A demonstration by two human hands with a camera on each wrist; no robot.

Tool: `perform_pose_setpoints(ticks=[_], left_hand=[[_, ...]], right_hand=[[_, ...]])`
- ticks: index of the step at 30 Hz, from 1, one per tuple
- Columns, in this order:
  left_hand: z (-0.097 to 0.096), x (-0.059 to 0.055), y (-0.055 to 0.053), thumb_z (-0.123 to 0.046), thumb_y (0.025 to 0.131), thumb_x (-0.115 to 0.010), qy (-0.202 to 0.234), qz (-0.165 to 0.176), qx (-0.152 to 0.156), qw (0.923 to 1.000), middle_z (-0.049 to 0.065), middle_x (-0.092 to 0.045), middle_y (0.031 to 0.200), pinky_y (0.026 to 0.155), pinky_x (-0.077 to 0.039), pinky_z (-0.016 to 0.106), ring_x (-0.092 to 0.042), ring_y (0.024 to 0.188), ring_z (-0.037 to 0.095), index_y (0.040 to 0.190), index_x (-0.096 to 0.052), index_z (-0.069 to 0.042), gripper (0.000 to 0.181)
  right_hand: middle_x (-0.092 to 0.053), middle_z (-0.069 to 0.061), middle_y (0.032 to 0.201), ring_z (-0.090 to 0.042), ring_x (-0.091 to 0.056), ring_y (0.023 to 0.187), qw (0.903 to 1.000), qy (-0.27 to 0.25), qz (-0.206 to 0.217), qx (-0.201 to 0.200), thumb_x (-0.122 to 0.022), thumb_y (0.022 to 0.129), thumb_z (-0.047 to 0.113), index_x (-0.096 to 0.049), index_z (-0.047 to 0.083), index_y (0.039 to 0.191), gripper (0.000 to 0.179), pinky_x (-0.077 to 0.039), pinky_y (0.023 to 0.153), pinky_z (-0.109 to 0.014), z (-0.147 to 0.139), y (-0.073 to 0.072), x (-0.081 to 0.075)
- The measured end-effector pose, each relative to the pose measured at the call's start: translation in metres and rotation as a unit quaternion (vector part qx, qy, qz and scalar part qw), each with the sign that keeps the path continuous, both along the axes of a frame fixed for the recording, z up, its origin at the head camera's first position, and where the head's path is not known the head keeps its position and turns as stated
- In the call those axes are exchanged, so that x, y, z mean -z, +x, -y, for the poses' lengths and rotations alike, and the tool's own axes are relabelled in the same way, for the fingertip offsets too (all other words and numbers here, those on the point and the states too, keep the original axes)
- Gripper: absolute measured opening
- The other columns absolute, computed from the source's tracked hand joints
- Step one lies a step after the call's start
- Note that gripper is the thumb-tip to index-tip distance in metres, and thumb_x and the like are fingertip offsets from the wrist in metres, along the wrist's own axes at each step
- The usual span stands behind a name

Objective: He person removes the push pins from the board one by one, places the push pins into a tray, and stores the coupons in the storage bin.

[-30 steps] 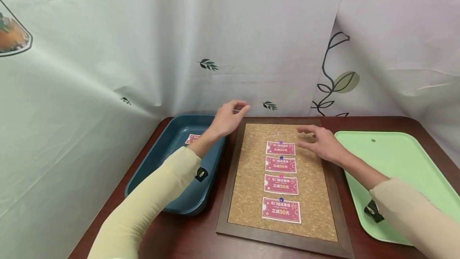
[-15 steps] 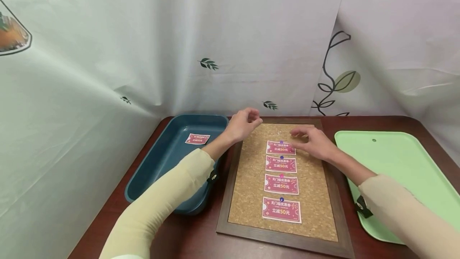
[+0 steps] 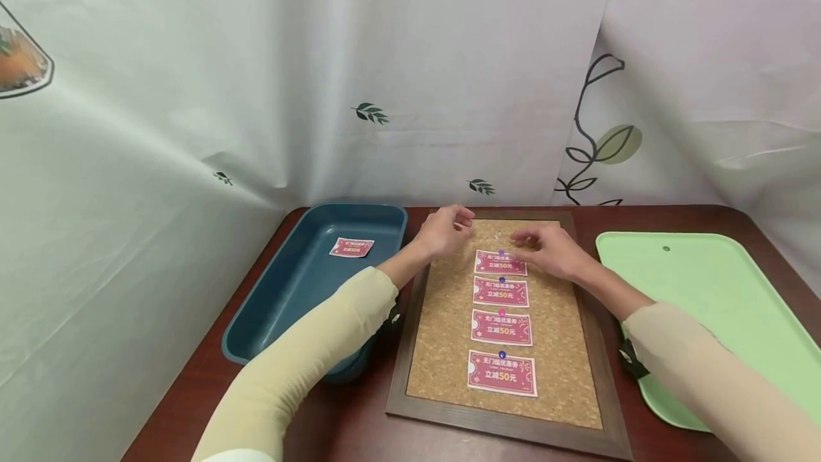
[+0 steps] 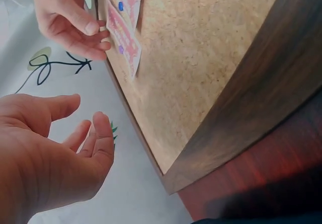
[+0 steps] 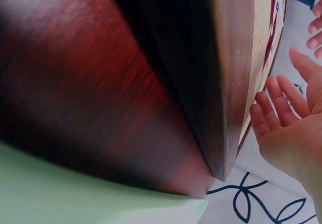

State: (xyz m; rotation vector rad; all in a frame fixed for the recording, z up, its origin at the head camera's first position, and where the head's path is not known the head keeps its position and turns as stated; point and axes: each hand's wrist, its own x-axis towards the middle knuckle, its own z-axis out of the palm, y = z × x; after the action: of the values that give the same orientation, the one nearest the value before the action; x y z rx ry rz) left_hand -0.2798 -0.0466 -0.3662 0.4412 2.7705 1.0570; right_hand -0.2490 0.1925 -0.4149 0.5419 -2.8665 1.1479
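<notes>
Hands: left hand (image 3: 447, 231) and right hand (image 3: 548, 249) have come inward over the corkboard (image 3: 442, 348); fingers loosely bent, no grip seen.
Nearest coupon (image 3: 502, 374): pinned near the corkboard's front.
Top coupon (image 3: 495, 264): pinned further away, beside the right hand; best keep its paper flat before touching the purple pin (image 3: 502, 252).

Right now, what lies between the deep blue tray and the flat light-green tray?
In the head view: a brown-framed cork board bearing four pink paper coupons, left hand and right hand above.
</notes>
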Motion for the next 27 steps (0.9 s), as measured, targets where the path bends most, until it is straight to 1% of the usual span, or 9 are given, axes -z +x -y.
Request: perform_pose_setpoints(ticks=[3,6,11,16,18,21,24,27], left_hand=[[-0.002,0.005,0.000,-0.017,0.106,-0.068,-0.002,0.017,-0.002,0.9999,0.004,-0.069,0.123,0.090,-0.056,0.034,-0.066,0.113,0.020,0.139,-0.065,-0.007,0.034],[-0.003,0.010,-0.001,-0.017,0.105,-0.069,-0.006,0.026,0.000,0.9996,0.004,-0.069,0.121,0.089,-0.055,0.033,-0.066,0.110,0.020,0.137,-0.066,-0.006,0.034],[-0.005,0.016,-0.004,-0.015,0.103,-0.072,-0.023,0.017,0.010,0.9995,0.003,-0.072,0.113,0.090,-0.054,0.032,-0.066,0.104,0.018,0.128,-0.071,-0.006,0.027],[-0.005,0.022,-0.007,-0.011,0.101,-0.074,-0.024,0.024,0.015,0.9993,0.003,-0.072,0.103,0.081,-0.053,0.029,-0.065,0.093,0.016,0.117,-0.074,-0.006,0.017],[-0.004,0.025,-0.008,-0.011,0.100,-0.075,-0.021,0.028,0.016,0.9993,0.003,-0.072,0.102,0.079,-0.053,0.028,-0.064,0.092,0.015,0.115,-0.075,-0.006,0.015],[-0.003,0.028,-0.010,-0.010,0.099,-0.077,-0.020,0.027,0.018,0.9993,0.003,-0.072,0.100,0.079,-0.052,0.027,-0.063,0.091,0.015,0.113,-0.075,-0.007,0.015],[-0.003,0.031,-0.013,-0.010,0.097,-0.079,-0.014,0.026,0.022,0.9993,0.002,-0.072,0.099,0.081,-0.052,0.027,-0.064,0.091,0.015,0.112,-0.076,-0.007,0.015],[-0.004,0.033,-0.014,-0.010,0.096,-0.081,-0.005,0.033,0.024,0.9992,0.002,-0.072,0.097,0.079,-0.052,0.027,-0.064,0.089,0.015,0.110,-0.076,-0.007,0.015]], right_hand=[[-0.073,-0.017,0.110,-0.029,-0.061,0.095,1.0000,-0.003,0.002,-0.006,-0.080,0.096,0.016,-0.072,-0.006,0.125,0.037,-0.050,0.082,-0.042,0.002,-0.003,0.000],[-0.073,-0.012,0.104,-0.025,-0.057,0.089,0.9999,-0.002,0.011,-0.004,-0.081,0.096,0.018,-0.074,-0.004,0.122,0.035,-0.045,0.075,-0.036,0.006,-0.005,0.001],[-0.071,-0.009,0.101,-0.024,-0.056,0.089,0.9997,0.003,0.024,0.004,-0.081,0.096,0.017,-0.076,-0.003,0.119,0.031,-0.044,0.077,-0.037,0.010,-0.010,0.003],[-0.071,-0.007,0.097,-0.024,-0.056,0.090,0.9988,0.013,0.043,0.019,-0.079,0.096,0.015,-0.077,-0.001,0.115,0.024,-0.043,0.078,-0.037,0.014,-0.014,0.003],[-0.070,-0.006,0.096,-0.024,-0.056,0.090,0.9981,0.018,0.053,0.025,-0.078,0.097,0.014,-0.077,0.001,0.113,0.021,-0.042,0.079,-0.038,0.016,-0.015,0.002],[-0.071,-0.006,0.096,-0.024,-0.057,0.091,0.9971,0.022,0.067,0.029,-0.078,0.098,0.013,-0.078,0.002,0.110,0.017,-0.043,0.080,-0.038,0.017,-0.016,-0.001],[-0.070,-0.007,0.097,-0.024,-0.057,0.091,0.9962,0.020,0.078,0.034,-0.077,0.098,0.012,-0.078,0.002,0.109,0.015,-0.043,0.080,-0.037,0.019,-0.017,-0.002],[-0.068,-0.008,0.095,-0.024,-0.056,0.090,0.9956,0.012,0.085,0.037,-0.077,0.098,0.010,-0.077,0.001,0.107,0.013,-0.042,0.079,-0.037,0.021,-0.017,-0.004]])
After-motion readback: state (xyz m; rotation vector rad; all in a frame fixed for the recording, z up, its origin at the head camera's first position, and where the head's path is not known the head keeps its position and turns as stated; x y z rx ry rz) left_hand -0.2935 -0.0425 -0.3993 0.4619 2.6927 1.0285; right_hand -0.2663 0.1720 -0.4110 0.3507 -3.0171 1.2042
